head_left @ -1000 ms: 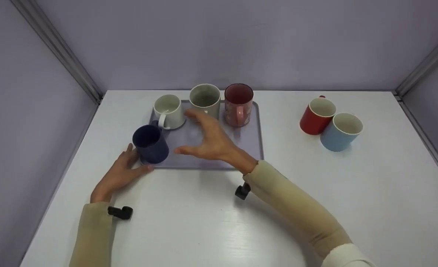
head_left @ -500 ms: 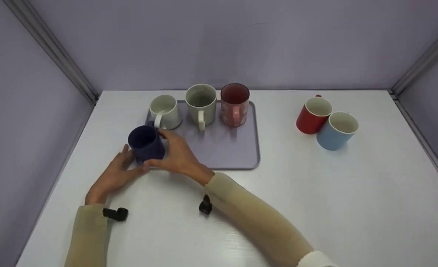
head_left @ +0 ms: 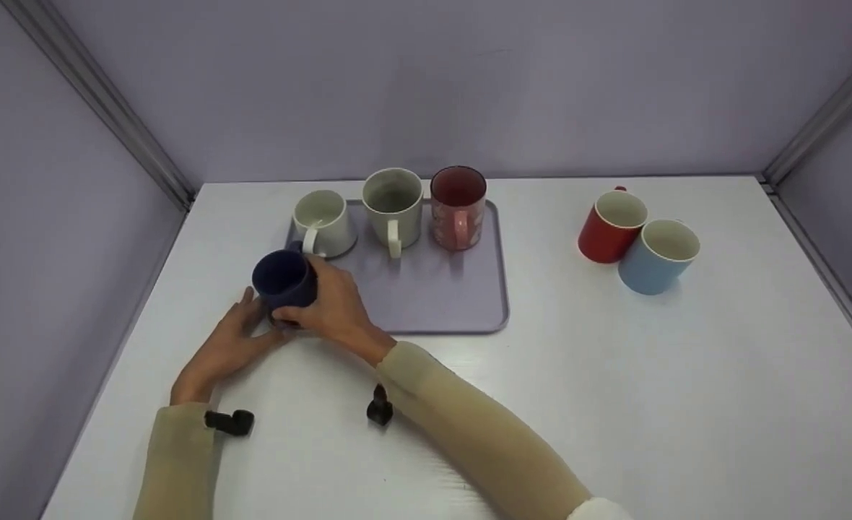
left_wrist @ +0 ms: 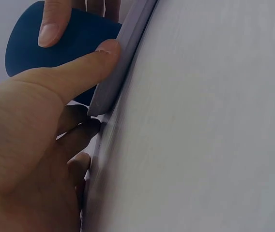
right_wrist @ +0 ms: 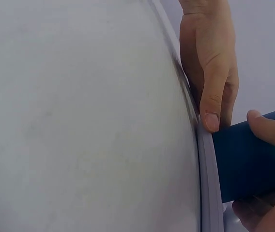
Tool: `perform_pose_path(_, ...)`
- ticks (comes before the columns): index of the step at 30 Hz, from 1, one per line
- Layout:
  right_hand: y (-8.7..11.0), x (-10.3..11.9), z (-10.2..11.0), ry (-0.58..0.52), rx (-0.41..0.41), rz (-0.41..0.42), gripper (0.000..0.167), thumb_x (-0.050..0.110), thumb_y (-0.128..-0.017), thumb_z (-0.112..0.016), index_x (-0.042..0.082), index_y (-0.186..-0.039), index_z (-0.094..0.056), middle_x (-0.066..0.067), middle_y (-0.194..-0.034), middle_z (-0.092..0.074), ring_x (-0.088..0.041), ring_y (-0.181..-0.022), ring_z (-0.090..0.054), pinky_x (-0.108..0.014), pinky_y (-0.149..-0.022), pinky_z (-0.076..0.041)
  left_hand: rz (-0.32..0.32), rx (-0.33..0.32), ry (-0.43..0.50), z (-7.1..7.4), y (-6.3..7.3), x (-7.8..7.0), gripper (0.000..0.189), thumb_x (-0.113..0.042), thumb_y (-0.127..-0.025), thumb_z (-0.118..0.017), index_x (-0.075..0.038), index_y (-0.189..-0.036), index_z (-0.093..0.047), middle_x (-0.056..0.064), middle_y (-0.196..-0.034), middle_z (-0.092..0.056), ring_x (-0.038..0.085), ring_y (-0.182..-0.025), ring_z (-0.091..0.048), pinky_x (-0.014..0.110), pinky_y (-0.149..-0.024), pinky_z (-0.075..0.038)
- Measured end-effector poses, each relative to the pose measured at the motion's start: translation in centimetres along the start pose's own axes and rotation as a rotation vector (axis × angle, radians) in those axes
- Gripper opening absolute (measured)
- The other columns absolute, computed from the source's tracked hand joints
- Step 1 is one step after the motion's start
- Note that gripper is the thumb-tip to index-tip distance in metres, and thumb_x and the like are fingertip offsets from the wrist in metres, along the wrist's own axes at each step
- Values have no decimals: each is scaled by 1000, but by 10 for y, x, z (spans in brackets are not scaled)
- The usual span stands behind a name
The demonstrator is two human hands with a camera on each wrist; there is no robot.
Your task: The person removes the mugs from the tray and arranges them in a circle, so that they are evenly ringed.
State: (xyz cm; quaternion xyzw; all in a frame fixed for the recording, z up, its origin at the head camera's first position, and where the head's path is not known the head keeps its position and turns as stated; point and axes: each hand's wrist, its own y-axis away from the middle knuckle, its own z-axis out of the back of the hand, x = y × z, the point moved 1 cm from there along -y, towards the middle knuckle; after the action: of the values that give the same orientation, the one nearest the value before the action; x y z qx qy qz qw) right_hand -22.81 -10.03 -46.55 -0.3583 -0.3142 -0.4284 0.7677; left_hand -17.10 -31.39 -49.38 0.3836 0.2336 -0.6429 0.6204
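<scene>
A dark blue mug (head_left: 281, 280) stands upright at the front left corner of the lilac tray (head_left: 440, 300), its handle toward the back. My right hand (head_left: 336, 307) grips it from the right, with the thumb (right_wrist: 267, 128) on one side and fingers on the other. At that same corner my left hand (head_left: 225, 350) holds the tray. In the left wrist view its thumb (left_wrist: 86, 67) lies on the tray rim (left_wrist: 123, 58), while the other fingers reach round the corner, partly hidden. A white mug (head_left: 325, 224) sits just behind the blue one.
Along the tray's back stand a taller off-white mug (head_left: 393, 206) and a pink patterned mug (head_left: 458, 209). Off to the right, a red mug (head_left: 606, 235) and a light blue mug (head_left: 653, 263) are close together on the white table (head_left: 614, 404). Walls enclose the back and sides.
My right hand has come left and down from above the tray and taken hold of the dark blue mug. The left hand has stayed at the tray corner.
</scene>
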Motion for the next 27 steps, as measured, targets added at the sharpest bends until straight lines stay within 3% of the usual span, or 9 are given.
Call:
perform_pose_path(7,0,-3,0,6,-3,24,80,36,-78,-99,9,-144,-63,-5,-131,-76,-20,-121,-71,-30,-105,-55,-47,3,-1,0,-3,0,82,-42,-101,-76,-16,-168,-37,17,-174,-29,37,-167,8,64,-132,10)
perform_pose_path(13,-2,6,10,-3,-2,38,78,37,-78,-98,11,-143,-64,-4,-128,-76,-17,-118,-71,-28,-102,-55,3,18,47,2,0,-1,85,-40,-101,-76,-18,-170,-31,19,-178,-8,44,-165,7,73,-128,6)
perform_pose_path(17,-3,19,23,-49,16,99,78,36,-78,-97,13,-144,-64,-1,-129,-76,-11,-116,-69,-22,-98,-53,-60,21,79,0,0,-1,76,-28,-102,-76,-16,-167,-38,16,-179,-6,45,-165,-8,70,-131,-6)
perform_pose_path(20,-2,27,35,-105,39,133,76,34,-79,-97,12,-143,-64,0,-129,-75,-8,-115,-69,-17,-97,-53,-88,22,73,-1,-2,1,69,-24,-102,-75,-15,-164,-45,15,-180,-8,43,-165,-11,68,-131,-12)
perform_pose_path(23,-1,35,51,-167,64,169,74,29,-78,-97,11,-142,-64,0,-129,-74,-7,-117,-70,-15,-98,-54,-58,19,46,-1,-2,1,69,-27,-102,-76,-18,-163,-47,14,-180,-10,41,-167,-4,69,-131,-9)
perform_pose_path(27,3,41,75,-234,84,210,77,22,-77,-98,8,-144,-63,-3,-131,-74,-10,-120,-71,-15,-99,-55,21,12,-15,0,-1,0,79,-38,-101,-76,-29,-168,-36,15,-180,-4,44,-166,7,75,-127,1)
